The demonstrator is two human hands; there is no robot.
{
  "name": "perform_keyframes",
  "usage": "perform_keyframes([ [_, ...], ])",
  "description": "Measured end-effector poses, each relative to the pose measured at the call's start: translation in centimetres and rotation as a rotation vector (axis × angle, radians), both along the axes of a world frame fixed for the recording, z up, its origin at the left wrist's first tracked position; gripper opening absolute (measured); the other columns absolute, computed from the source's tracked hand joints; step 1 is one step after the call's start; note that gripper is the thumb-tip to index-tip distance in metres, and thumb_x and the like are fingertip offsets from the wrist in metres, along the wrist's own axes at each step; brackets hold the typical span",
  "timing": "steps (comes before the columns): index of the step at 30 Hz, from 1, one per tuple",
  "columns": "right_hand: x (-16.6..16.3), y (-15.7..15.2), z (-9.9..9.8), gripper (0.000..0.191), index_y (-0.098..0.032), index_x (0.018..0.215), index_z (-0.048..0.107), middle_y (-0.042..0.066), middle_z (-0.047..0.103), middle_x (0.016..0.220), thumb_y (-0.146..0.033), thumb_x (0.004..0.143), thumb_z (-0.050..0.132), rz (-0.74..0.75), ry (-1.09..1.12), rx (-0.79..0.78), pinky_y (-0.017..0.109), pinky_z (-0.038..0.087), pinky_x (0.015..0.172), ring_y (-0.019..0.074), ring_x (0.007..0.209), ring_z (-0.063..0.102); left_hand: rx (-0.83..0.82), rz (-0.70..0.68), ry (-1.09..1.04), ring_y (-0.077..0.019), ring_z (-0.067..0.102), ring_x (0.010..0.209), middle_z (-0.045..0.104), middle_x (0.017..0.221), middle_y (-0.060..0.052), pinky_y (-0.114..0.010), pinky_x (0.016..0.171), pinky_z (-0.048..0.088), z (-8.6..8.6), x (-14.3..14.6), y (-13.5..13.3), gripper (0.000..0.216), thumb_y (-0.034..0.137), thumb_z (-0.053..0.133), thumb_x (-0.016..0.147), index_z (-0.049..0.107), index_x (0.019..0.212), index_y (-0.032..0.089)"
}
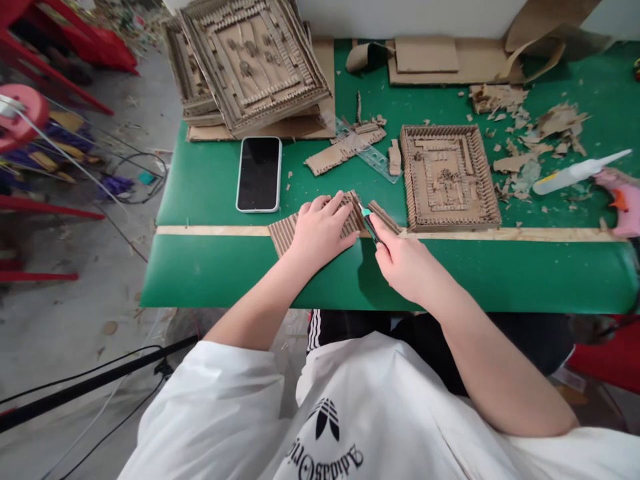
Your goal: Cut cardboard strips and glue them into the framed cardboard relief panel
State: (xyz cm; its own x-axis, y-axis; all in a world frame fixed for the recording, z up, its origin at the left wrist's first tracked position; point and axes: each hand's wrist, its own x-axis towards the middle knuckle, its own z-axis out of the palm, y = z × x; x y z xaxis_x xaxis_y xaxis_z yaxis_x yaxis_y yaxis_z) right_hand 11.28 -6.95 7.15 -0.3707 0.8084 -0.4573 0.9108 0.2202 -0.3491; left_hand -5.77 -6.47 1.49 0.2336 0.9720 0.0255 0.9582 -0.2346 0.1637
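A piece of corrugated cardboard (pixel 283 233) with its ridges showing lies near the front of the green table. My left hand (pixel 323 230) rests flat on it, fingers spread and pointing away from me. In my right hand (pixel 407 263) is a utility knife (pixel 369 221) with a black and teal handle. Its tip meets the cardboard's right edge, just beyond my left fingers. A narrow ridged strip (pixel 385 217) lies right of the knife. Farther right stands a square cardboard model (pixel 450 219) with ridged walls.
A phone (pixel 259 175) lies left of a clear ruler (pixel 383 163) and a cardboard offcut (pixel 340 152). Larger cardboard models (pixel 225 100) are stacked at the back left. Torn scraps (pixel 555 123), a white glue bottle (pixel 575 175) and a pink glue gun (pixel 620 203) are at right.
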Motion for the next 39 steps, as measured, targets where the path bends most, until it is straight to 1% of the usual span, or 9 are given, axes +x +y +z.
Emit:
perform_keyframes([
  [2, -0.1, -0.4, -0.2, 0.061, -0.025, 0.150, 0.018, 0.007, 0.065, 0.080, -0.028, 0.090, 0.030, 0.023, -0.053, 0.042, 0.026, 0.045, 0.064, 0.0150, 0.064, 0.059, 0.002, 0.002, 0.000, -0.0340, 0.045, 0.123, 0.045, 0.143, -0.009, -0.049, 0.094, 0.042, 0.0, 0.0, 0.0, 0.049, 0.041, 0.054, 0.083, 0.053, 0.126, 0.019],
  [5, -0.2, -0.7, -0.4, 0.062, -0.024, 0.150, 0.016, 0.008, 0.065, 0.079, -0.028, 0.090, 0.030, 0.042, -0.102, 0.047, 0.026, 0.044, 0.062, 0.0163, 0.063, 0.059, 0.001, 0.004, -0.005, -0.0338, 0.045, 0.123, 0.045, 0.143, -0.009, -0.049, 0.094, 0.042, 0.0, 0.0, 0.0, 0.049, 0.042, 0.054, 0.083, 0.053, 0.126, 0.019],
  [10, 0.2, -1.1, -0.3, 0.062, -0.028, 0.150, 0.014, 0.005, 0.065, 0.079, -0.027, 0.090, 0.029, 0.048, -0.123, 0.053, 0.022, 0.039, 0.058, 0.0142, 0.061, 0.056, 0.000, 0.006, -0.005, -0.0335, 0.045, 0.123, 0.045, 0.143, -0.009, -0.049, 0.095, 0.041, 0.0, 0.0, 0.0, 0.049, 0.042, 0.054, 0.084, 0.053, 0.127, 0.020],
  [15, 1.4, -2.1, -0.6, 0.062, -0.023, 0.150, 0.018, 0.003, 0.062, 0.070, -0.026, 0.089, 0.031, 0.068, -0.116, 0.079, 0.020, 0.035, 0.054, 0.0107, 0.054, 0.051, -0.004, 0.012, -0.013, -0.0338, 0.045, 0.123, 0.045, 0.143, -0.009, -0.050, 0.094, 0.042, -0.1, 0.0, 0.0, 0.049, 0.042, 0.054, 0.083, 0.053, 0.127, 0.019],
  [20, 2.2, -3.3, -1.2, 0.062, -0.023, 0.151, 0.014, 0.004, 0.063, 0.077, -0.026, 0.090, 0.028, 0.066, -0.114, 0.082, 0.022, 0.036, 0.056, 0.0120, 0.058, 0.053, -0.002, 0.018, -0.004, -0.0341, 0.046, 0.122, 0.046, 0.143, -0.009, -0.049, 0.095, 0.042, 0.0, 0.1, 0.0, 0.049, 0.042, 0.054, 0.083, 0.054, 0.126, 0.018],
  [25, 2.8, -4.3, -1.3, 0.062, -0.025, 0.151, 0.012, 0.004, 0.063, 0.082, -0.026, 0.091, 0.027, 0.058, -0.113, 0.047, 0.024, 0.039, 0.058, 0.0134, 0.061, 0.055, 0.003, 0.015, -0.009, -0.0340, 0.046, 0.123, 0.046, 0.143, -0.009, -0.050, 0.096, 0.041, 0.0, 0.2, 0.0, 0.048, 0.041, 0.054, 0.084, 0.054, 0.126, 0.018],
  [29, 3.4, -4.8, -1.4, 0.062, -0.022, 0.150, 0.015, 0.005, 0.063, 0.082, -0.025, 0.090, 0.029, 0.054, -0.100, 0.055, 0.023, 0.040, 0.057, 0.0124, 0.060, 0.056, -0.002, 0.012, 0.004, -0.0339, 0.046, 0.123, 0.045, 0.143, -0.009, -0.049, 0.096, 0.041, 0.1, 0.1, 0.0, 0.048, 0.042, 0.054, 0.084, 0.054, 0.126, 0.020],
  [33, 3.8, -5.1, -1.6, 0.061, -0.020, 0.150, 0.019, 0.006, 0.064, 0.081, -0.024, 0.090, 0.029, 0.057, -0.070, 0.070, 0.021, 0.041, 0.057, 0.0119, 0.060, 0.057, -0.014, -0.016, 0.028, -0.0338, 0.047, 0.122, 0.046, 0.143, -0.009, -0.048, 0.095, 0.043, 0.4, -0.1, 0.1, 0.051, 0.047, 0.055, 0.084, 0.054, 0.126, 0.018],
  [39, 4.0, -5.3, -1.6, 0.061, -0.023, 0.150, 0.016, 0.006, 0.065, 0.087, -0.024, 0.090, 0.029, 0.052, -0.082, 0.039, 0.025, 0.044, 0.060, 0.0145, 0.064, 0.060, -0.020, -0.029, 0.070, -0.0339, 0.049, 0.120, 0.048, 0.141, -0.009, -0.047, 0.093, 0.045, 0.5, -0.1, 0.5, 0.051, 0.049, 0.056, 0.084, 0.056, 0.124, 0.018],
])
